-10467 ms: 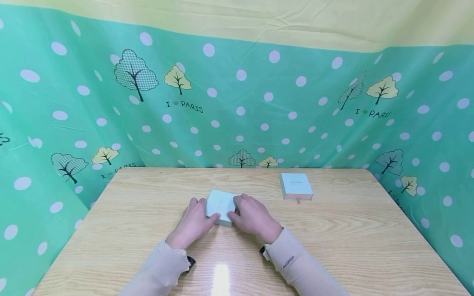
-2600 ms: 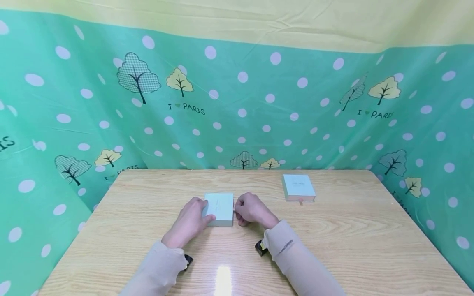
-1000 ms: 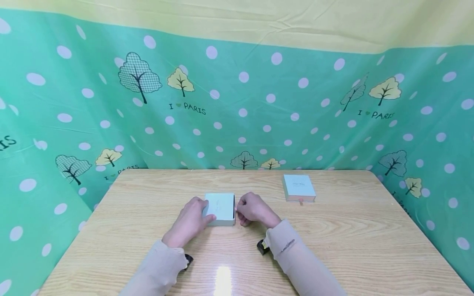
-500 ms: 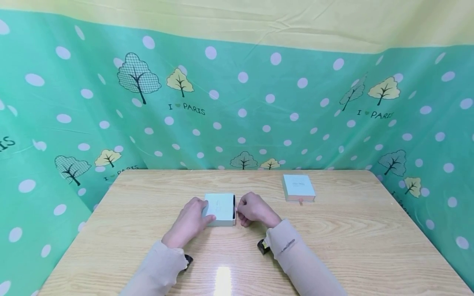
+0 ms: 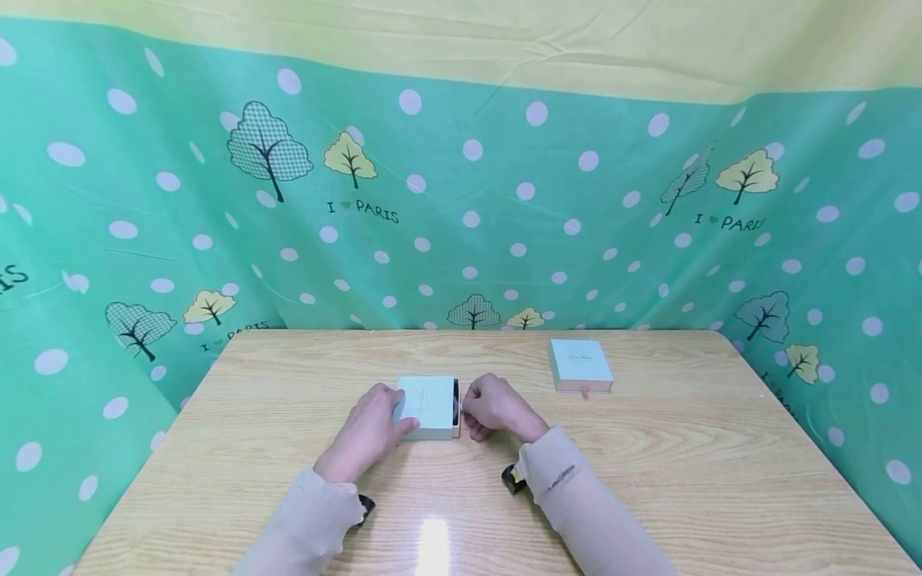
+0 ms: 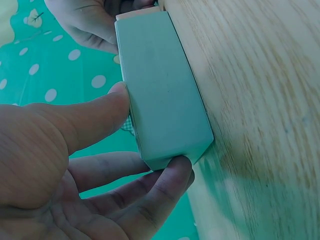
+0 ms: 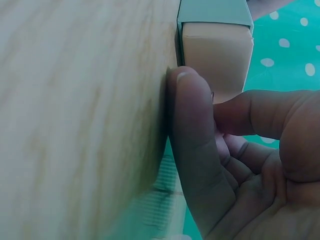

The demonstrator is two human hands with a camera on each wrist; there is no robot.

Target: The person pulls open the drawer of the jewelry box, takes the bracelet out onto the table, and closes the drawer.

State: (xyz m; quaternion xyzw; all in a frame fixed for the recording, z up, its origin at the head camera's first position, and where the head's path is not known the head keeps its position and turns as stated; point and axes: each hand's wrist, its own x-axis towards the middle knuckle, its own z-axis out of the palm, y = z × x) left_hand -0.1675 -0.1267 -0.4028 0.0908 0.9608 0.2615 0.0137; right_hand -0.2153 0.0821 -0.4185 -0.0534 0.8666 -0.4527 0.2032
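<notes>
A pale blue drawer-style gift box (image 5: 428,404) lies flat on the table, faint lettering on its lid. My left hand (image 5: 370,428) holds its outer sleeve (image 6: 155,80) at the left end, thumb on the top edge and fingers around the end. From the right side the pinkish inner drawer (image 7: 217,55) sticks out a short way, a dark strip of its inside showing in the head view. My right hand (image 5: 495,406) pinches the drawer's pull tab between thumb and forefinger; the fingers mostly hide the tab. The right wrist view shows the drawer's end just beyond the fingertips.
Farther back on the right stands a second, similar box (image 5: 580,364), its pink drawer end and small ribbon tab (image 5: 585,392) facing me. Both rest on a wood-grain table (image 5: 670,464). A green dotted curtain (image 5: 432,200) hangs behind and along the sides.
Earlier both hands held the box, turned at an angle. It then sat straight, my right hand moving to its right side. Lately the drawer has slid slightly rightward while the sleeve stayed put.
</notes>
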